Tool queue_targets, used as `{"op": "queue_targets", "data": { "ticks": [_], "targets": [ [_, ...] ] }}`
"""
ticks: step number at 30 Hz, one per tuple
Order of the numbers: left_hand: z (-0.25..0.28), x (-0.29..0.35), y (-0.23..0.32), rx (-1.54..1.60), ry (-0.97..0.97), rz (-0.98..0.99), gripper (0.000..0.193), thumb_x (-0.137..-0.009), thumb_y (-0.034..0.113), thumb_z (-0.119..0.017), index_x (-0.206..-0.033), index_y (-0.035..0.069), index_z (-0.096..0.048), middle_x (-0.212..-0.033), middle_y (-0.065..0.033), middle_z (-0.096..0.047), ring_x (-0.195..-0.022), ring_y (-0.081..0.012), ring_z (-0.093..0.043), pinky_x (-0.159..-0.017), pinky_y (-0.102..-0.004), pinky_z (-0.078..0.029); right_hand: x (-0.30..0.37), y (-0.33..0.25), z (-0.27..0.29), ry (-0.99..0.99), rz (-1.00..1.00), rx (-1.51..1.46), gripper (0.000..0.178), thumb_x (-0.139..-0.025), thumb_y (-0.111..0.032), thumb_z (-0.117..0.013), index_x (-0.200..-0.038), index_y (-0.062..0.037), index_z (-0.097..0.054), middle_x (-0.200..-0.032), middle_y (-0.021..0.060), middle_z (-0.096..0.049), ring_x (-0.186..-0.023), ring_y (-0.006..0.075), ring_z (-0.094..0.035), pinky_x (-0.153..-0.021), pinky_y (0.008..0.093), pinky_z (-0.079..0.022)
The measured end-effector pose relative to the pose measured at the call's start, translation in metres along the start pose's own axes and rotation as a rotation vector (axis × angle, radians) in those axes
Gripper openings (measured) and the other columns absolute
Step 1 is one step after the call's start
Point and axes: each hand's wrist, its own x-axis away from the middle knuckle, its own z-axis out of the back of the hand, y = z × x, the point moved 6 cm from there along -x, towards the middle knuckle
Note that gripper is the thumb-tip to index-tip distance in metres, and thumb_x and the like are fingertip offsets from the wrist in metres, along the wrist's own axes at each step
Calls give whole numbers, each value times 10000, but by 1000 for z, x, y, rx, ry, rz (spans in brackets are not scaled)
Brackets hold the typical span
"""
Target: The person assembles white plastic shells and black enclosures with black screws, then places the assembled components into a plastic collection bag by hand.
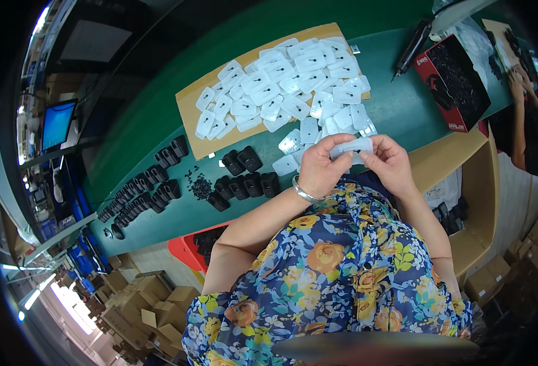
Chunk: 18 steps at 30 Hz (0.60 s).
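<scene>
Between my two hands is a small white translucent plastic piece (353, 146), held near the table's front edge. My left hand (322, 163), with a silver bangle at the wrist, pinches its left end. On its other end are the thumb and fingers of my right hand (389, 163). Just beyond lie loose white rounded plates (309, 129), many with a small dark mark in the middle. More such plates (263, 91) are heaped on a cardboard sheet (189, 116).
Black plastic housings (253, 183) stand in rows to the left, beside a pile of small black parts (200, 186). A red box of black pieces (455, 85) and a dark electric screwdriver (413, 50) lie right. A co-worker's hands (519, 82) show far right. An open carton (479, 189) stands below the table edge.
</scene>
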Motion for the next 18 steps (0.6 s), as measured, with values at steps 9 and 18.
{"op": "queue_targets", "data": {
  "ticks": [9,18],
  "targets": [
    [52,23,-17,131,-118,-137,287,-797,48,-545,-1080,22,-508,-934,-12,-554,-784,-48,-506,-683,-196,-434,-4,24,-47,-28,-81,94,85,-783,-49,-577,-849,-21,-531,-729,-13,-542,-611,37,-462,-554,171,-388],
    [138,42,-54,83,143,-128,309,-772,46,-575,-1075,50,-514,-908,-4,-574,-784,-61,-530,-681,-209,-449,-11,40,-95,-99,-171,21,196,-801,-74,-563,-978,4,-529,-789,26,-551,-688,76,-510,-612,192,-426]
  ]
}}
